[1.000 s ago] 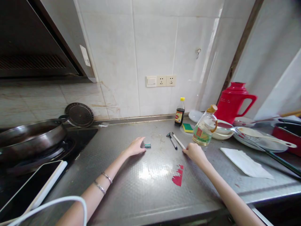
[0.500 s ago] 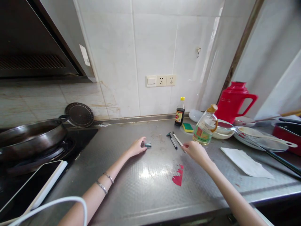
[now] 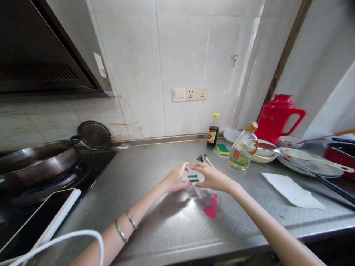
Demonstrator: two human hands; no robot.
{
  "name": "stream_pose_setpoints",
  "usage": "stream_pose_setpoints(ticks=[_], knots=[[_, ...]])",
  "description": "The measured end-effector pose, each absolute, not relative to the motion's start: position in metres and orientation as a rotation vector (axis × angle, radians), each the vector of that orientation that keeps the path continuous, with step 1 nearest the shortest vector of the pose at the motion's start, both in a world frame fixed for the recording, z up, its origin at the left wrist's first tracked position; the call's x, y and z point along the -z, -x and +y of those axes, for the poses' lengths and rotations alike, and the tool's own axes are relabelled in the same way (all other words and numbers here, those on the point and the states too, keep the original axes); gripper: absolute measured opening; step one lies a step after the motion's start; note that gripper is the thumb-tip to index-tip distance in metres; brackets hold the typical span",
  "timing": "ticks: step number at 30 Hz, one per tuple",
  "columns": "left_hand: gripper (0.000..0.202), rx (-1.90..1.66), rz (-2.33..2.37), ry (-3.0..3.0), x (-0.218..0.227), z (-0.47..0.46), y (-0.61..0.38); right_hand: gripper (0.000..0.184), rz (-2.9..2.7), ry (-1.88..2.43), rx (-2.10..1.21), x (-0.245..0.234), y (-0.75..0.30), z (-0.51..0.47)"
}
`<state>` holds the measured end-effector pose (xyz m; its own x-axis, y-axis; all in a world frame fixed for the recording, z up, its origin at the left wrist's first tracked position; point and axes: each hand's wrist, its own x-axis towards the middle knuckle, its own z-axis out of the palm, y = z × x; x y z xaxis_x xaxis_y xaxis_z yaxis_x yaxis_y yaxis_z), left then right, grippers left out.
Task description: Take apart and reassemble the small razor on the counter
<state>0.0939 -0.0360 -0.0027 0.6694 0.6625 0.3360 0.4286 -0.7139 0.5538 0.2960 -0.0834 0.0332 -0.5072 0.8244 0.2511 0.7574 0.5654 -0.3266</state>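
Both my hands meet above the middle of the steel counter point(image 3: 166, 229). My left hand point(image 3: 175, 178) and my right hand point(image 3: 211, 177) pinch a small clear case with a green and black insert point(image 3: 193, 178) between their fingertips, lifted just off the counter. Right behind my hands lie a black razor point(image 3: 200, 158) and a thin white stick point(image 3: 208, 160). A red patch point(image 3: 210, 210) marks the counter below my right wrist.
A wok point(image 3: 36, 162) sits on the stove at left, with a tablet point(image 3: 41, 221) in front. At right stand a soy sauce bottle point(image 3: 213, 131), a sponge point(image 3: 222, 149), an oil bottle point(image 3: 243, 149), a red jug point(image 3: 277, 114), dishes point(image 3: 307, 164) and a paper towel point(image 3: 291, 190).
My left hand lifted the small green item from the counter and moved right. My right hand left the white stick and came left to meet it.
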Motion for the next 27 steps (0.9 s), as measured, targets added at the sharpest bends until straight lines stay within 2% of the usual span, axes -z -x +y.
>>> stream_pose_setpoints(ticks=[4,9,14,21,27], knots=[[0.073,-0.766,0.828,-2.435,0.001,-0.042,-0.095,0.043,-2.460,1.297,-0.264,-0.036,-0.295,-0.083],[0.073,-0.752,0.786,-2.458,0.002,-0.046,-0.096,0.054,-2.545,1.321,-0.275,-0.036,-0.295,-0.082],[0.074,-0.735,0.831,-2.434,0.007,-0.041,-0.087,0.052,-2.649,1.465,-0.104,-0.037,-0.318,-0.065],[0.060,-0.729,1.020,-2.348,0.015,-0.022,-0.053,0.047,-2.687,1.894,0.011,-0.040,-0.386,-0.013],[0.052,-0.731,1.094,-2.328,0.023,-0.015,-0.040,0.050,-2.728,2.102,0.004,-0.029,-0.396,0.014]])
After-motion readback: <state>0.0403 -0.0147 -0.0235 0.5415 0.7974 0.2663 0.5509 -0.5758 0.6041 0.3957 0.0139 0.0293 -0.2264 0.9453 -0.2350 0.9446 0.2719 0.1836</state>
